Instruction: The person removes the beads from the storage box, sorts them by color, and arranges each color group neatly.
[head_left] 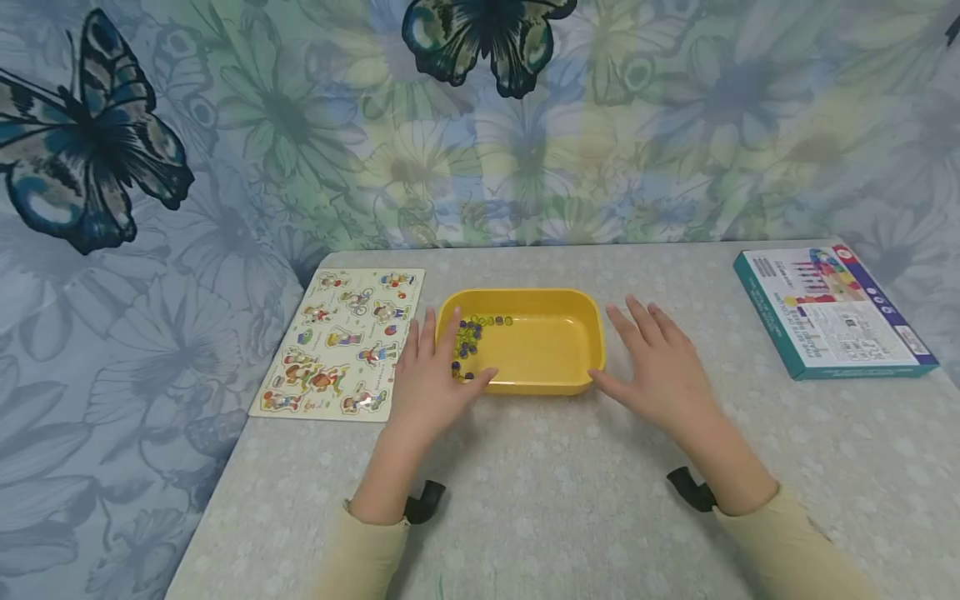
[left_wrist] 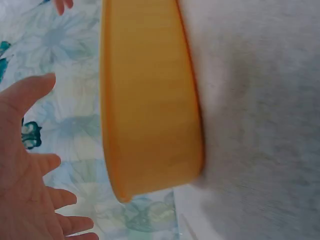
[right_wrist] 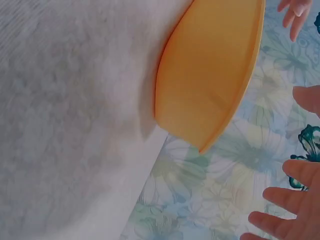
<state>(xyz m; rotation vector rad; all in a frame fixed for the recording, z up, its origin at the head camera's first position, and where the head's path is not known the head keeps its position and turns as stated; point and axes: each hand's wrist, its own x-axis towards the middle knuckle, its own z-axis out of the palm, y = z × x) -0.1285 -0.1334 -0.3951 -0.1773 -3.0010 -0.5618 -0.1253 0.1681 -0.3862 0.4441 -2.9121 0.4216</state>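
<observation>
On the table point(head_left: 540, 500), the yellow tray point(head_left: 547, 343) sits between the left hand point(head_left: 429, 379) and right hand point(head_left: 666, 373), each grip spread wide and holding nothing. Small dark and yellow-green beads point(head_left: 468, 335) lie toward its left end. The step looks like preparing a two-handed hold; the next move likely calls for closing inward evenly.

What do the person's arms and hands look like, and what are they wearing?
Both arms wear long, pale yellowish-beige sleeves that end near the wrists. A small black, curved piece sticks out beside each wrist. The left hand and right hand are bare, with no gloves.
</observation>
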